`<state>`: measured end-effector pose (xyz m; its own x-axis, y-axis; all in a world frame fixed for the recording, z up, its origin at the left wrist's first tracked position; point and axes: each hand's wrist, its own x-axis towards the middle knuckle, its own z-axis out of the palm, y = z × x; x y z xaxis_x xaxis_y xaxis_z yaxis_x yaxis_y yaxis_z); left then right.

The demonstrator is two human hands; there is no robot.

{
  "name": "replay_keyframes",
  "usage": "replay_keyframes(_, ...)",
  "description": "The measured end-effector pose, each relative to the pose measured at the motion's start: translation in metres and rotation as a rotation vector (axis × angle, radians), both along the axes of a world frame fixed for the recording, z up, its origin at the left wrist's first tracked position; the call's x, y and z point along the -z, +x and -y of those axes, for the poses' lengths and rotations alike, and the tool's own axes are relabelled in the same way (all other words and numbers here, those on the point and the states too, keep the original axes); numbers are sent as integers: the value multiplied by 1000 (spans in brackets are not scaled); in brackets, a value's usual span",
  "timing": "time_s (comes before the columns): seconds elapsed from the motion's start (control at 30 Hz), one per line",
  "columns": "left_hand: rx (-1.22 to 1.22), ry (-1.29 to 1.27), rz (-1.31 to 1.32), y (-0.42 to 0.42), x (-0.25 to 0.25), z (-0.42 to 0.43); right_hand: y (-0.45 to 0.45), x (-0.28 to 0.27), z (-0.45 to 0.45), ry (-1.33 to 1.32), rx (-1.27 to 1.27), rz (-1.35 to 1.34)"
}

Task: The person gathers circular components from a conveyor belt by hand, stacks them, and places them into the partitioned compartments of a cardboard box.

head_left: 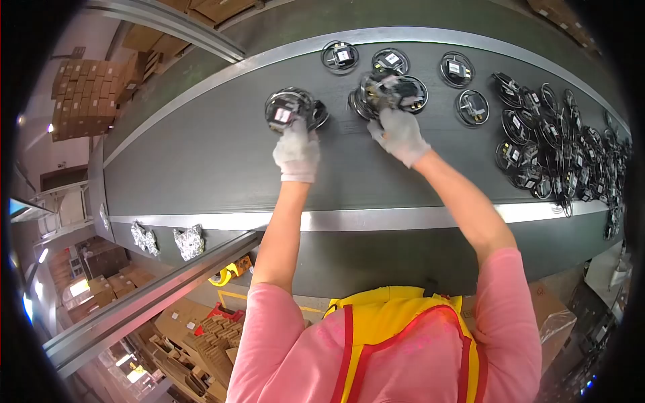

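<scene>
My left hand (295,154), in a white glove, is closed on a bundle of coiled black cables (290,102) with a small black box and white label on top. To its right, my gloved right hand (401,138) grips another bundle of coiled black cables (376,93), blurred by motion. Its fingertips are hidden under the coils. Just beyond that bundle lies a coiled cable (390,61) with a labelled black box. More single coils lie around: one coil (340,57) at the far edge, another coil (457,70) and a third coil (473,108) to the right.
The dark conveyor belt (201,154) has metal rails (363,220) along both sides. A large heap of coiled cables (564,148) covers its right end. Crumpled foil pieces (189,242) lie outside the near rail. A metal post (154,302) crosses at lower left, near yellow tape (222,277).
</scene>
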<state>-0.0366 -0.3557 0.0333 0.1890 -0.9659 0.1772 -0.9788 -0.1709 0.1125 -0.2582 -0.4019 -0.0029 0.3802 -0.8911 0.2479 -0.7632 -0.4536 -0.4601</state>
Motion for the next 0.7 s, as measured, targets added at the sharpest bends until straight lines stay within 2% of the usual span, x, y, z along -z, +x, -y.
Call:
replay_keyframes(0.03, 19, -63, -79, 9, 3, -9, -6, -7, -19, 60, 34, 110)
replay_keyframes(0.1, 23, -186, -435, 22, 15, -29, -15, -46, -63, 623, 210, 847)
replay_keyframes(0.13, -85, -162, -596, 9, -11, -39, -22, -58, -85, 704, 243, 928)
replay_keyframes(0.17, -63, -197, -672, 13, -1, -48, -31, -68, -110, 783, 284, 1013)
replay_keyframes(0.2, -147, -160, -969, 5, -13, -57, -40, -75, -133, 859, 331, 1102)
replay_keyframes(0.23, -233, -99, -1264, -6, -27, -67, -46, -77, -156, 781, 338, 1124)
replay_keyframes(0.33, -149, 37, -1428, -34, -38, -99, -72, -92, -215, 689, 451, 1204)
replay_keyframes(0.37, -136, 87, -1450, -51, -48, -108, -81, -95, -232, 599, 498, 1234)
replay_keyframes(0.43, 47, 195, -1420, -73, -42, -125, -107, -102, -266, 500, 580, 1182)
replay_keyframes(0.6, 356, 602, -1402, -165, -85, -160, -170, -148, -332, 295, 900, 1381)
replay_keyframes(0.7, 493, 841, -1364, -225, -111, -181, -209, -190, -379, 51, 1054, 1468)
